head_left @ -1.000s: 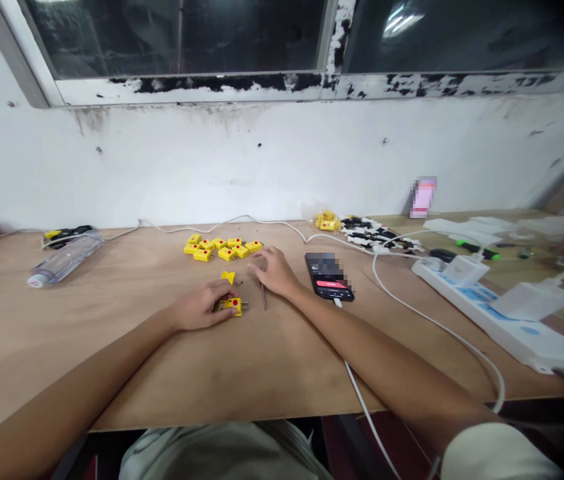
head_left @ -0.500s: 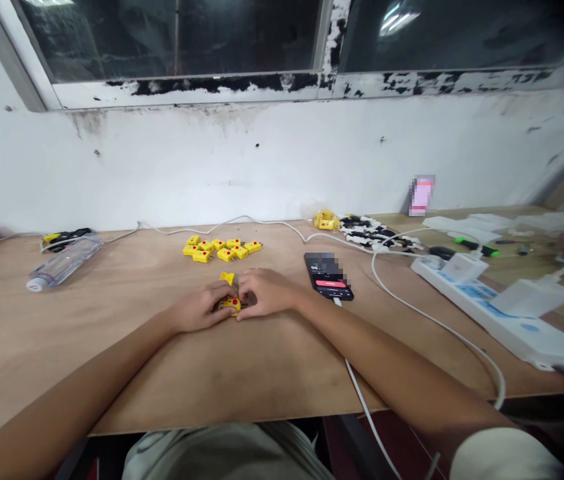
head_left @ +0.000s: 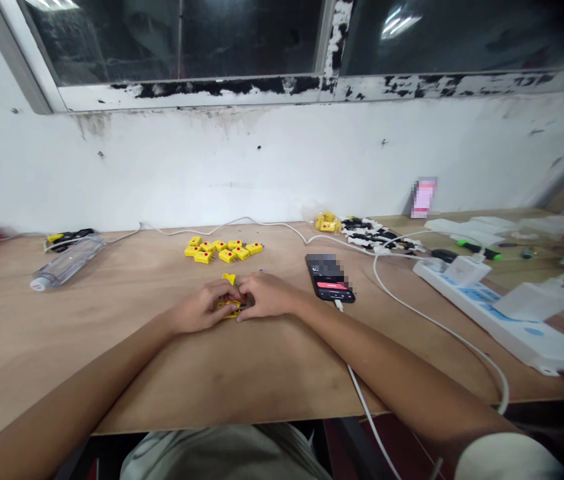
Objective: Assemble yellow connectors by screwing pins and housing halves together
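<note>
Both my hands meet at the middle of the wooden table [head_left: 262, 373]. My left hand [head_left: 201, 309] is closed on a small yellow connector [head_left: 230, 307] that rests on the tabletop. My right hand [head_left: 267, 297] has its fingers pinched against the same connector from the right; what the fingertips hold is hidden. Just behind the hands lies a single yellow connector part [head_left: 229, 278]. Farther back sits a cluster of several yellow connectors with red dots [head_left: 222, 249].
A phone [head_left: 329, 277] on a white cable [head_left: 442, 327] lies right of my hands. A white power strip [head_left: 507, 317] with chargers is at the right. A plastic bottle [head_left: 66, 260] lies at the back left. More yellow and black-white parts [head_left: 362, 230] sit near the wall.
My right hand has come back from the table's far side to the connector held by my left hand, and now pinches it. The thin metal tool seen earlier is hidden.
</note>
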The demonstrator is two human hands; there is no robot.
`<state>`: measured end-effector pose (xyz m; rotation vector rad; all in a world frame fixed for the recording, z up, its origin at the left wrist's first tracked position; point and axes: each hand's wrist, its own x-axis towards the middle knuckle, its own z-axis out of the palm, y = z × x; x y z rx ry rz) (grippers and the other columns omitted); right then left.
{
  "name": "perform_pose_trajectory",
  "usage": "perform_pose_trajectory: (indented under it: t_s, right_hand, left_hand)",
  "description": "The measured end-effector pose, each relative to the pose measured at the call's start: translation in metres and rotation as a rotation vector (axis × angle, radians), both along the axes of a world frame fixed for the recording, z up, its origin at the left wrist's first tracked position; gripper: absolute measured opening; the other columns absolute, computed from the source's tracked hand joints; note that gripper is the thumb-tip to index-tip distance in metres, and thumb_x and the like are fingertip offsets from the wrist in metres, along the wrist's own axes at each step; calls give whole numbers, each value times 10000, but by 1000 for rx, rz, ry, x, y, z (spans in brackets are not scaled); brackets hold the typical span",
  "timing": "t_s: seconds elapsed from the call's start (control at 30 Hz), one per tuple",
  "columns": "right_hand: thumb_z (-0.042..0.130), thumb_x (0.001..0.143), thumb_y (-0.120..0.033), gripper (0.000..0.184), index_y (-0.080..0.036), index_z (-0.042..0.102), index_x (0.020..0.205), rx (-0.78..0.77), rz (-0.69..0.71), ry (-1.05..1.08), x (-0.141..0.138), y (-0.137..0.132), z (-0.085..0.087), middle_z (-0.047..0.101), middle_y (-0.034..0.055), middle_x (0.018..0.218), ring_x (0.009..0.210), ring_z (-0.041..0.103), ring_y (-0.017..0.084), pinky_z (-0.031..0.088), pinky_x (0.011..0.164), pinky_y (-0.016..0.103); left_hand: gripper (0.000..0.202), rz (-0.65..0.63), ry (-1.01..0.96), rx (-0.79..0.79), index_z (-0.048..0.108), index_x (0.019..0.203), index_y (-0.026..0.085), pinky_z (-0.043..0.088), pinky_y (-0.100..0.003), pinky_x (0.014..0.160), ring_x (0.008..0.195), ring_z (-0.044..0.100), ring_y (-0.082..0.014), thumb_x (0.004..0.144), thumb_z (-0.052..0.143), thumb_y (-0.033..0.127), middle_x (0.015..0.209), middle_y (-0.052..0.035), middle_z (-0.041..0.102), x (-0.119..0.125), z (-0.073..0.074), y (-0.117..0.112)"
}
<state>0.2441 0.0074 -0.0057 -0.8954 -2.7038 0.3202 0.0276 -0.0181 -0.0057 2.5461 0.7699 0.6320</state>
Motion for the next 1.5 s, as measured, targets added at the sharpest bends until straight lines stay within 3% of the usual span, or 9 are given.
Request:
perform_pose_trajectory:
  t_s: [0.37,0.63,0.73,0.87,1.07,1.2,1.33,1.5]
  right_hand:
    - [712,755,-573,420,-156,683,798,31,64,24,0,-4,3,666,47,813,715,569,153,351,623,258]
    - [676,808,-550,393,-162,697,860,118,84,97,3,-1,3,690,78,894,847,621,206,432,754,311]
    - [691,811,-508,381,-158,690,962,146,102,203,4,-1,6,696,89,926,875,619,213,454,786,329]
    - [710,825,-362,365,-189,663,1142,57,145,443,4,3,6,716,74,1032,835,632,166,484,762,293]
    - [651,868,-266,125,-197,729,937,-18,201,530,2,7,2,724,42,930,802,644,139,490,760,280]
    - [638,862,-259,129,-176,714,924,46,128,490,5,9,3,717,35,855,705,610,122,467,673,246]
    - [633,827,-186,157,-158,718,957,236,18,324,17,18,1,708,38,780,674,589,136,436,683,266]
    - [652,817,-229,137,-176,739,908,242,-59,142,30,29,-4,726,67,841,772,630,184,441,745,302]
  left_hand:
    - [184,8,-14,-70,581,1035,197,462,-305,862,950,604,-186,910,584,333,1037,-51,654,-3,-4,3]
    - [236,89,-194,-139,616,1013,179,468,-286,790,866,584,-170,834,684,317,968,-39,655,-2,-9,9]
    - [280,107,-323,-146,605,1047,180,460,-296,812,921,586,-181,816,715,293,1019,-58,647,-3,-11,13]
    - [365,115,-504,-193,564,1080,203,452,-292,828,976,583,-180,781,764,268,1092,-59,600,-3,-15,17]
    - [429,89,-612,-240,544,1023,209,457,-264,806,950,574,-160,709,832,255,1035,-32,571,2,-21,21]
    - [422,124,-543,-166,539,1075,206,468,-301,854,1014,574,-195,755,788,321,1075,-60,585,0,-16,19]
    - [310,168,-278,0,554,1120,200,466,-344,887,1035,580,-218,876,639,371,1101,-81,619,-10,-6,16]
    - [346,47,6,22,577,1093,184,490,-356,887,977,621,-226,855,646,425,1055,-85,653,-20,-1,16]
